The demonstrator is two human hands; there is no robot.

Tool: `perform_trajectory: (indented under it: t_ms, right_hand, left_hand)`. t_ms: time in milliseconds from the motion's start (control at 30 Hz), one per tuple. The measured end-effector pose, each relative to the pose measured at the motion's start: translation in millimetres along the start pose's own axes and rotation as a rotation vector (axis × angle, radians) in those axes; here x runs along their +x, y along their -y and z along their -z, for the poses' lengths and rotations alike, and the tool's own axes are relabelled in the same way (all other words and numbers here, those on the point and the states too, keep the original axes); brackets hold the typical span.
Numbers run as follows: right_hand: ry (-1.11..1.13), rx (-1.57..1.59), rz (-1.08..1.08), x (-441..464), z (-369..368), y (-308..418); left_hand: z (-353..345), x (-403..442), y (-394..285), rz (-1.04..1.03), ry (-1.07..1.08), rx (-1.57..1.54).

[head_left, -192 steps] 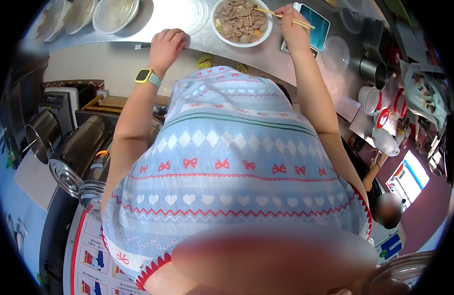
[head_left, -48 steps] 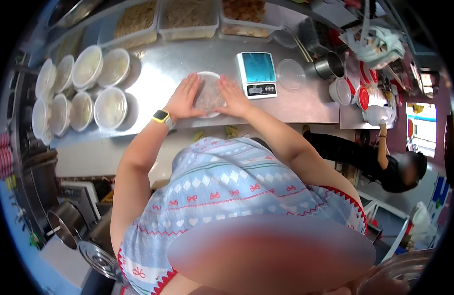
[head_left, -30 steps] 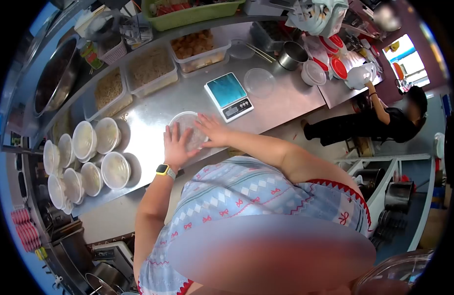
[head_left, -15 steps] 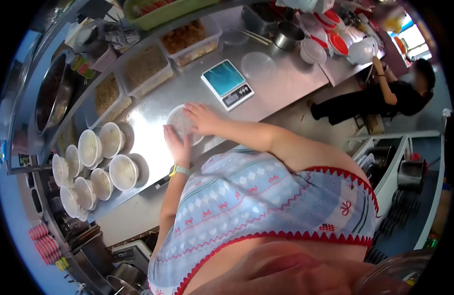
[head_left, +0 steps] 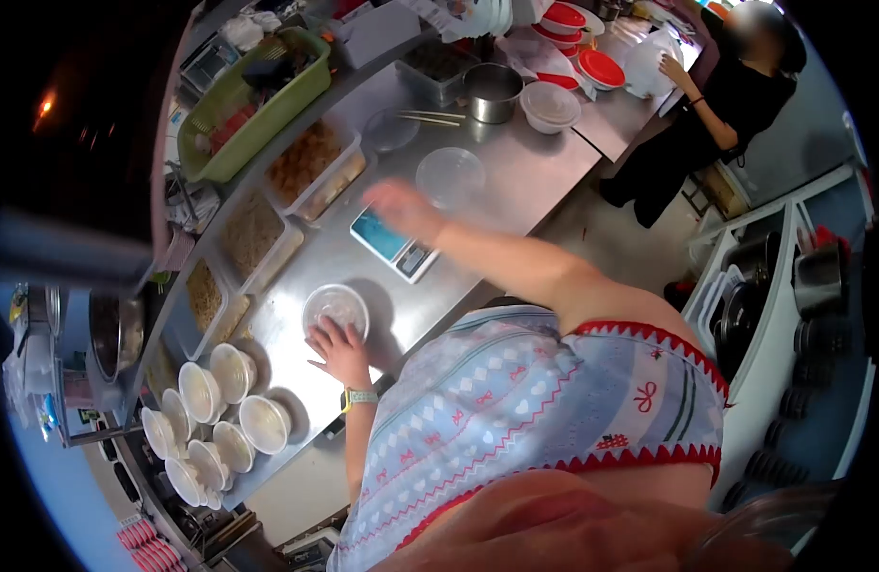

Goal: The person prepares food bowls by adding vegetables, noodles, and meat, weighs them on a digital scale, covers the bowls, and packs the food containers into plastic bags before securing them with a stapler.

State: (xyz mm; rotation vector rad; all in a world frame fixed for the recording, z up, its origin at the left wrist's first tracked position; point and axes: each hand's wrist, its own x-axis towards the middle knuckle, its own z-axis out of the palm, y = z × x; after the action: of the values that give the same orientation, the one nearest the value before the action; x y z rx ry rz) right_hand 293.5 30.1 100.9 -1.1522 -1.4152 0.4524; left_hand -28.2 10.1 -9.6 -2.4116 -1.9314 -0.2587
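1 head-worn camera looks forward and steeply down, its wide, round-edged view tilted: the apron (head_left: 535,391) lies close at lower centre, the counter (head_left: 530,172) farther off, slanting from lower left to upper right

1 round plastic bowl (head_left: 359,326), translucent lid (head_left: 336,297) on top, upright, near the front edge of the steel counter (head_left: 520,186)

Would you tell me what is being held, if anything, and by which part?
No grip shows: the left hand rests fingers on the near side of the lidded bowl; the blurred right hand shows nothing held.
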Motion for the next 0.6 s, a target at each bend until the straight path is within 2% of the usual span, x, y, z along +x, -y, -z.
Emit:
perform_trajectory:
  t_ms: [33,67,100,133,167,200,267,300,333,400,467,533,600]
  right_hand:
    - [-0.363,-0.194,0.220,25.7,47.9,-23.0]
    - [-0.550,-0.293,0.182,50.4,114.8,-12.3]
    - [-0.734,-0.380,0.123,75.5,182.0,0.0]
    - [-0.844,-0.555,0.256,104.0,245.5,-10.8]
    - [-0.885,-0.687,0.180,126.9,301.8,-18.6]
    - [-0.916,-0.824,0.195,150.1,354.4,-44.8]
    - [-0.791,-0.921,0.080,186.4,427.7,-74.2]
    - [-0.721,-0.932,0.082,196.3,447.4,-78.8]
    - [-0.641,-0.945,0.084,207.4,462.5,-86.6]
    - [-0.641,-0.895,0.050,209.0,472.8,-91.5]
    - [-0.645,-0.846,0.018,208.7,480.6,-94.2]
    - [-0.771,-0.731,0.075,206.7,488.9,-97.7]
    - [-0.735,-0.577,-0.020,206.6,504.7,-89.0]
  left_hand:
    - [2.7,0.2,-6.1,-0.003,-0.057,-0.022]
    - [-3.2,1.3,-9.1,-0.054,-0.159,-0.065]
    - [-1.7,0.8,-18.1,-0.074,-0.159,-0.088]
    - [-1.1,-1.2,-28.0,-0.092,-0.159,-0.111]
    - [-3.5,-4.0,-36.7,-0.075,-0.140,-0.040]
    - [3.7,-7.2,-54.1,-0.029,-0.192,-0.078]
    - [17.6,-13.0,-91.6,0.041,-0.220,-0.284]
    - [24.3,-14.7,-112.2,0.006,-0.289,-0.380]
    - [28.8,-16.8,-133.6,0.003,-0.297,-0.431]
    - [37.8,-23.5,-181.4,0.073,-0.299,-0.722]
    - [45.6,-27.1,-215.4,0.034,-0.275,-0.662]
    - [59.2,-29.3,-245.7,0.014,-0.251,-0.652]
    - [65.5,-26.5,-264.6,0.023,-0.256,-0.734]
